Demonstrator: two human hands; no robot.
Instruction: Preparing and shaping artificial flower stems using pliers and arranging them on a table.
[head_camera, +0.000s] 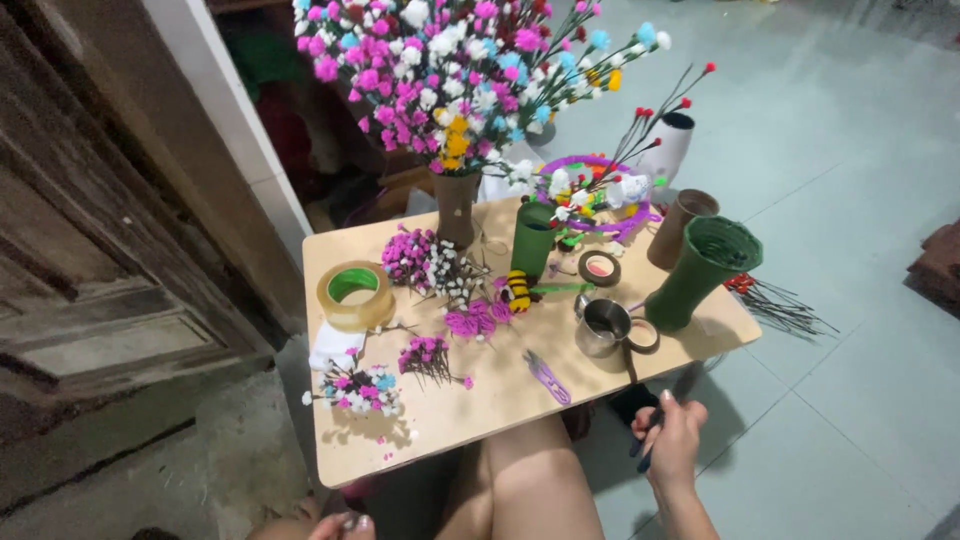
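Observation:
My right hand (672, 438) is below the low table's near edge, fingers closed around a thin dark tool with a blue tip (645, 455). Only the fingertips of my left hand (343, 524) show at the bottom edge, beside my knee; what they do is hidden. On the wooden table (500, 400) lie purple snips (546, 377), small bunches of pink and white artificial flowers (362, 388), a bee-shaped piece in yellow and black (518, 290) and a metal cup (603, 326).
A big tape roll (354, 294) stands at the table's left. A brown vase with a tall pink, white and blue bouquet (455, 205), green vases (703, 270), a cardboard tube (677, 228) and small tape rolls (600, 268) crowd the back. A wooden door is left; tiled floor right.

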